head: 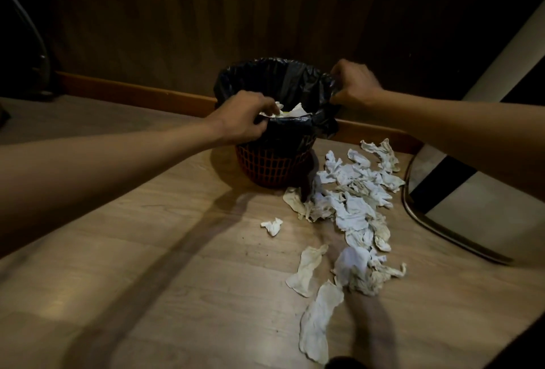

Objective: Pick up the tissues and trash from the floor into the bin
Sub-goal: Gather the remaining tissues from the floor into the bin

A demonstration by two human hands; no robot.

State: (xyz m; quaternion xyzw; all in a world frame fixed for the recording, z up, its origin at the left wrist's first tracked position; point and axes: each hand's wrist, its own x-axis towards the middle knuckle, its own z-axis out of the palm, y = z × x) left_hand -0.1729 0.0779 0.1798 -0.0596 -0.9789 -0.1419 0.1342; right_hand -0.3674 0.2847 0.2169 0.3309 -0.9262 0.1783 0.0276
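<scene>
The left hand (240,119) covers the near-left rim of the bin (272,168), its fingertips lost inside the black liner (274,79); the right hand (355,84) hides the liner's far-right edge; only a scrap of white paper (290,111) shows inside, the rest of the contents out of sight; both forearms run off the picture's side edges; a dark curved object (32,44) at far left is too dim to identify; a striped pale panel (472,191) at right is cut by the edge

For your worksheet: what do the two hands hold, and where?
Both hold the black bin liner at its rim: left hand near side, right hand far right.
</scene>
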